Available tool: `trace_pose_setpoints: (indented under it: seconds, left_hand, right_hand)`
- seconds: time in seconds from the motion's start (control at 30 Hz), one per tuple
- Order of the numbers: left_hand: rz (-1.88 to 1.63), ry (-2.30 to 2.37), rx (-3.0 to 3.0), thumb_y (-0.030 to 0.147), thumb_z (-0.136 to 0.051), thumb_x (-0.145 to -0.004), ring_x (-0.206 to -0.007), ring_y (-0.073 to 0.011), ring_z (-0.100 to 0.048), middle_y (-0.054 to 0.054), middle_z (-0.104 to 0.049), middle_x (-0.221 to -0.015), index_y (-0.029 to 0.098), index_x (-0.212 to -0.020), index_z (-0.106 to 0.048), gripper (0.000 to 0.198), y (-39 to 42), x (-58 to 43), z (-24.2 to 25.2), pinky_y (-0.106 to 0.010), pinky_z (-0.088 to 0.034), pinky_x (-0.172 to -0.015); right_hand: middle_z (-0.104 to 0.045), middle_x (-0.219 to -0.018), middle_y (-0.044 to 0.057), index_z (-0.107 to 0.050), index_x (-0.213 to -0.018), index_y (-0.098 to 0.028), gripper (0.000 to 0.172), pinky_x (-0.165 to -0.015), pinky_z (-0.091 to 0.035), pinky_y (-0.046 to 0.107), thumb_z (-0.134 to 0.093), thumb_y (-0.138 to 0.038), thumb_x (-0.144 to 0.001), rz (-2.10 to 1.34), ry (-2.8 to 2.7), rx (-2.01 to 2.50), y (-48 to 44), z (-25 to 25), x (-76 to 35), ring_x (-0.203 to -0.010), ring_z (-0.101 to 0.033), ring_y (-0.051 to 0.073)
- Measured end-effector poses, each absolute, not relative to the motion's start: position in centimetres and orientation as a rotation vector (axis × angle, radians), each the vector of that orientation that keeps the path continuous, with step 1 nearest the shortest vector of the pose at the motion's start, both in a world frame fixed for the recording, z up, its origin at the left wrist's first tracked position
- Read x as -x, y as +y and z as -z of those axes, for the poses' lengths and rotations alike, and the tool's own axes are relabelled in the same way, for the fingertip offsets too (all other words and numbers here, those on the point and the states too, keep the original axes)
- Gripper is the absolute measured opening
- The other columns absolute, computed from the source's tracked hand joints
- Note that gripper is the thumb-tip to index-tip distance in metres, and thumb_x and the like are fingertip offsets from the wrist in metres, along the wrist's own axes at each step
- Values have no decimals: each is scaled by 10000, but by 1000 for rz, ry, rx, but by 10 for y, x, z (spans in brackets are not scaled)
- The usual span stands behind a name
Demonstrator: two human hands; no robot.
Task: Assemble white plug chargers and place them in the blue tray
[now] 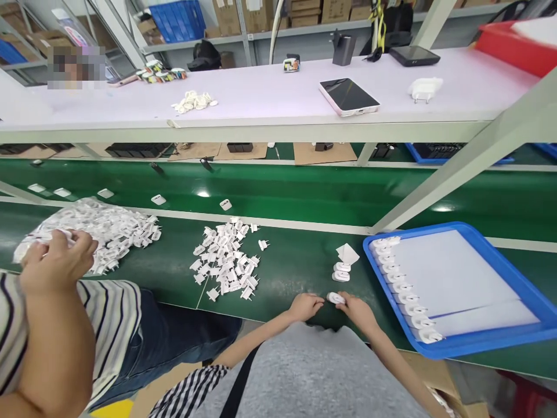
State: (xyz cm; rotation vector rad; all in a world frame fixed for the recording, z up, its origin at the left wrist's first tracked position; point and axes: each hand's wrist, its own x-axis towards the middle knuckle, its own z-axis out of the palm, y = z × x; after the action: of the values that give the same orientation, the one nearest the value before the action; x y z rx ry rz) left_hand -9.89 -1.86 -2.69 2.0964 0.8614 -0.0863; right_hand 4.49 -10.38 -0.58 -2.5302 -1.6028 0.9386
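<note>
My left hand [306, 306] and my right hand [357, 307] meet at the near edge of the green bench, fingers pinched together on one small white plug part [336, 298]. Just beyond them lie two more white plug parts [342, 271] and a folded white paper [347, 253]. A heap of small white pronged pieces [226, 258] lies to the left. To the right stands a blue tray [491, 342] lined with white paper, with a column of finished white plug parts [402, 287] along its left side.
A co-worker in a striped shirt sits at the left, a hand [58, 261] on a plastic bag of white parts [93, 229]. A green conveyor belt [304, 191] carries single white parts. The white shelf above holds a phone [348, 96], a white plug [425, 89] and a red bin [513, 43].
</note>
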Motion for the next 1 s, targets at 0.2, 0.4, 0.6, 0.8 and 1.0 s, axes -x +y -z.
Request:
trace_pose_setpoints:
  seconds: [0.2, 0.4, 0.6, 0.8, 1.0]
  left_hand:
    - [-160, 1133, -2173, 212, -380, -725, -836, -137, -516, -17, -588, -889, 188, -853, -581, 240, 54, 125, 24, -235, -383, -744]
    - [-375, 1684, -1903, 201, -382, -726, -776, -127, -536, -39, -587, -860, 141, -917, -535, 252, 141, 171, 15, -225, -397, -706]
    - [-119, 1594, -1994, 194, -537, -620, -729, -110, -524, -67, -476, -1033, 146, -1025, -457, 415, 171, 168, 17, -222, -389, -717]
    - [-84, 1314, -1988, 160, -616, -521, -791, -129, -495, -57, -477, -950, 136, -897, -514, 391, 137, 117, 30, -238, -398, -715]
    - [166, 720, -1723, 207, -615, -546, -625, -87, -528, -26, -553, -859, 199, -1137, -324, 658, 101, 85, 30, -227, -431, -568]
  right_hand:
    - [-609, -818, 46, -446, -980, -173, 296, -604, -373, 222, -363, -302, -728, -794, -1071, 2551, -108, 10, -67, -762, -554, 158]
    - [-588, -562, 28, -483, -510, -183, 334, -504, -333, 209, -312, -352, -742, -1209, -1195, 2525, -110, 19, -55, -574, -542, 131]
    - [-545, -481, 6, -483, -502, -187, 271, -470, -320, 220, -354, -291, -716, -1373, -1400, 2315, -99, 33, -40, -507, -514, 129]
    - [-566, -674, 8, -513, -822, -193, 264, -455, -375, 239, -392, -367, -665, -1496, -936, 1928, -53, 47, -20, -521, -518, 126]
    - [-513, -930, 39, -382, -1060, -229, 545, -479, -407, 238, -528, -392, -561, -1391, -504, 1481, -20, 46, -12, -614, -519, 120]
